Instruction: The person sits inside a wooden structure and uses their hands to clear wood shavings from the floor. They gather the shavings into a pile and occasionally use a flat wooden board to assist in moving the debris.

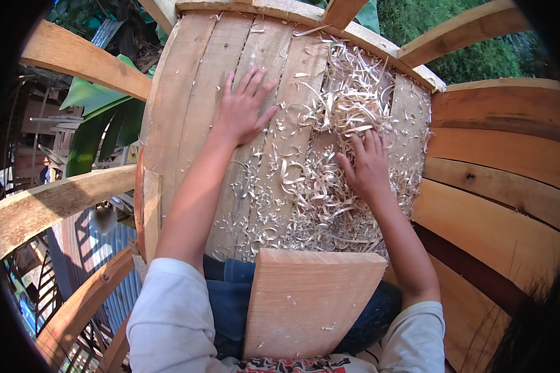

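Note:
My left hand (244, 110) lies flat with its fingers spread on the bare plank floor (190, 118), left of most of the curls. At the right, my right hand (368, 163) rests among pale wood shavings (354, 102), fingers stretched forward and thumb apart. Its fingertips touch the near side of the thickest heap, and nothing is gripped in it. Close to my body, a thick smooth wooden board (314, 298) leans over my lap, with a few small chips on its face. Neither hand touches this board.
Curved wooden ribs (87, 59) rise on the left and along the far side, with gaps between them. Side planks (498, 180) wall the right. A far crossbeam (305, 15) edges the floor. Beyond the left ribs are a large green leaf (106, 105) and corrugated metal sheets (93, 242).

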`<control>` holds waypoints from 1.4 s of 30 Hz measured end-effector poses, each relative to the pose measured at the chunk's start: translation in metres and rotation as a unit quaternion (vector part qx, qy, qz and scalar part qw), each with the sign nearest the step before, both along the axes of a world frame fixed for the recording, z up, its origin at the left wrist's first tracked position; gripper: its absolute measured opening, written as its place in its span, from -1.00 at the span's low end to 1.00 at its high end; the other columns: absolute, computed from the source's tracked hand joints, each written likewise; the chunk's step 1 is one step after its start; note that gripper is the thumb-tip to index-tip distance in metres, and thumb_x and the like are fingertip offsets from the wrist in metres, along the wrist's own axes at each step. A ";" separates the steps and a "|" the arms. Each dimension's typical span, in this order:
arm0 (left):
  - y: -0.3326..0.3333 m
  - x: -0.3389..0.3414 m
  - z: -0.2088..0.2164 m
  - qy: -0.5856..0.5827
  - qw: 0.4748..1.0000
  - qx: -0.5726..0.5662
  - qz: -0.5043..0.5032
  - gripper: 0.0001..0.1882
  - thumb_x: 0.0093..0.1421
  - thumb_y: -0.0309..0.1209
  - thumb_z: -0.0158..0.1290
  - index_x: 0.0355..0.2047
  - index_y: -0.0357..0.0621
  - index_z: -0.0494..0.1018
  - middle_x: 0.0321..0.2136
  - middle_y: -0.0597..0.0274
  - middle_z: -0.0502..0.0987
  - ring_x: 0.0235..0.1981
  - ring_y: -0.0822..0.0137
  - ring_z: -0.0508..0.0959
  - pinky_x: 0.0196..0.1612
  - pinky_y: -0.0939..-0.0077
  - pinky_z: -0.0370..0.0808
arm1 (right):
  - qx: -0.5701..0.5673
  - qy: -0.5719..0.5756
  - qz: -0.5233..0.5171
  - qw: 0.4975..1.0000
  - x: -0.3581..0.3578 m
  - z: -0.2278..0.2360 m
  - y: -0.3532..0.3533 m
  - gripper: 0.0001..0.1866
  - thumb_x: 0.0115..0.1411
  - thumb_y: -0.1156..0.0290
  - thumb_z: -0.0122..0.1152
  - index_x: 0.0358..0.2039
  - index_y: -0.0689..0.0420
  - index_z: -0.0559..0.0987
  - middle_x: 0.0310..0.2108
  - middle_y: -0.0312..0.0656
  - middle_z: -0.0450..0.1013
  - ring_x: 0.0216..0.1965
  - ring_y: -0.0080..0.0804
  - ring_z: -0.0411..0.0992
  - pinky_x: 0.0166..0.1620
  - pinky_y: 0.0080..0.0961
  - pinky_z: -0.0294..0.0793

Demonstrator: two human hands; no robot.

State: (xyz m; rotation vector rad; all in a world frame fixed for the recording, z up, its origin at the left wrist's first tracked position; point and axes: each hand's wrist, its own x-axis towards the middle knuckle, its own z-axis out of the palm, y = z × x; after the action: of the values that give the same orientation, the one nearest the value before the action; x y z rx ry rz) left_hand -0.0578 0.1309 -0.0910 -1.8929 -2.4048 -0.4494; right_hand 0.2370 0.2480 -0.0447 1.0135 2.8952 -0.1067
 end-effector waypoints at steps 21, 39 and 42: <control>0.005 0.000 0.002 0.001 1.000 -0.016 0.002 -0.42 0.31 -0.01 -0.06 0.30 0.17 0.23 0.37 0.16 0.16 0.43 0.16 0.06 0.42 -0.15 -0.14 | 0.093 0.010 -0.113 0.989 0.007 0.006 0.042 -0.45 0.16 0.36 0.17 0.20 0.04 0.40 0.30 0.10 0.18 0.35 0.06 0.12 0.33 0.20 0.04; 0.004 0.003 0.006 0.001 1.000 -0.018 -0.003 -0.42 0.30 -0.01 -0.05 0.29 0.18 0.23 0.37 0.14 0.17 0.43 0.14 0.08 0.42 -0.14 -0.13 | -0.107 0.172 0.044 0.978 -0.091 0.006 0.077 -0.54 0.19 0.28 0.16 0.09 0.17 0.50 0.03 0.01 0.46 0.02 -0.06 0.47 0.10 -0.21 0.47; 0.003 0.002 0.005 0.007 1.000 -0.018 0.002 -0.41 0.31 0.03 -0.08 0.29 0.20 0.23 0.36 0.16 0.17 0.43 0.16 0.08 0.42 -0.15 -0.11 | -0.025 0.122 -0.066 0.990 -0.097 0.016 0.098 -0.57 0.20 0.28 0.15 0.07 0.14 0.51 0.02 -0.02 0.48 0.03 -0.10 0.48 0.09 -0.21 0.48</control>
State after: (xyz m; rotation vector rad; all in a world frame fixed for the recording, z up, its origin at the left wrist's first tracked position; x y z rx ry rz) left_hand -0.0562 0.1340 -0.0862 -1.8991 -2.4223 -0.3937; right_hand 0.1396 0.3465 -0.0286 1.2647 3.0186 -0.3309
